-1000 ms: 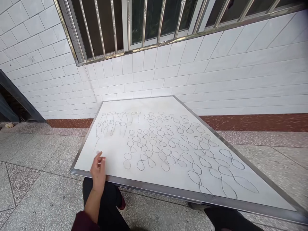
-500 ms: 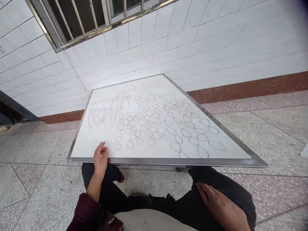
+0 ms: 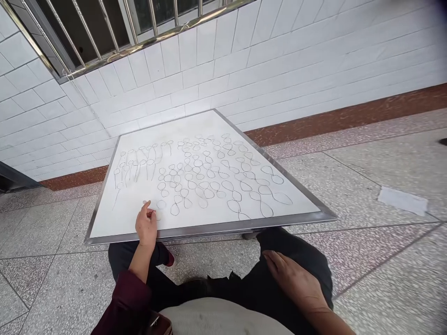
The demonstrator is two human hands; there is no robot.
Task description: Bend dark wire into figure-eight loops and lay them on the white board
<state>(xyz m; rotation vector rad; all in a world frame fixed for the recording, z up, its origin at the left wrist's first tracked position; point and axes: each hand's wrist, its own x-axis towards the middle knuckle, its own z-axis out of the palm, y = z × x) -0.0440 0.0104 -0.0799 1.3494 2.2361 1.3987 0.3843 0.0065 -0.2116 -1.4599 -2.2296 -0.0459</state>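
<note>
Tabletop (image 3: pixel 195 128) white, grey metal rim. Dark loops (image 3: pixel 209 177) in rows beyond and right of left hand (image 3: pixel 146 226). Sleeve (image 3: pixel 125 302) maroon.

Compared with one second ago, the white table (image 3: pixel 118 221) is seen smaller and shifted toward the left of the frame. The barred window (image 3: pixel 104 28) is pushed into the upper left corner. The left hand (image 3: pixel 146 226) is brought closer to the lowest drawn loops (image 3: pixel 174 207). The right hand (image 3: pixel 295 281), not seen at first, is now laid flat on the dark trouser leg (image 3: pixel 307 251) at lower centre. A pale patch (image 3: pixel 402 201) on the floor is brought into view at the right.
</note>
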